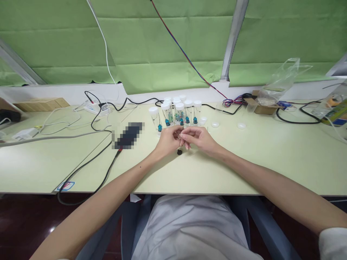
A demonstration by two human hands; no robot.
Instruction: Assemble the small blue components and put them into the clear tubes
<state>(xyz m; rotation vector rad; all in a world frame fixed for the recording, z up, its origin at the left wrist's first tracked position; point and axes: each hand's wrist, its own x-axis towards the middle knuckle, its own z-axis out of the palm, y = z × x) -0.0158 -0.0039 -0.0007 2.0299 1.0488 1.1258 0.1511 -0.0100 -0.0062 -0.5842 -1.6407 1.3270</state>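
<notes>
My left hand (170, 140) and my right hand (199, 139) meet above the middle of the table, fingertips pinched together. Between them is something small and thin that I cannot make out. Just below the fingers a small round black piece (179, 152) lies on the table. Right behind my hands stand several clear tubes with white caps (153, 109), each with a teal piece (159, 127) and thin wires inside. Loose white caps (215, 124) lie to the right of the tubes.
A blurred dark device (128, 135) with a black cable (108, 169) lies to the left. Farther left are a white power strip (94, 107), white cables and a cardboard box (42, 104). At the back right stand an open carton (261, 108) with a plastic bag (282, 81) and bundled wires (233, 102).
</notes>
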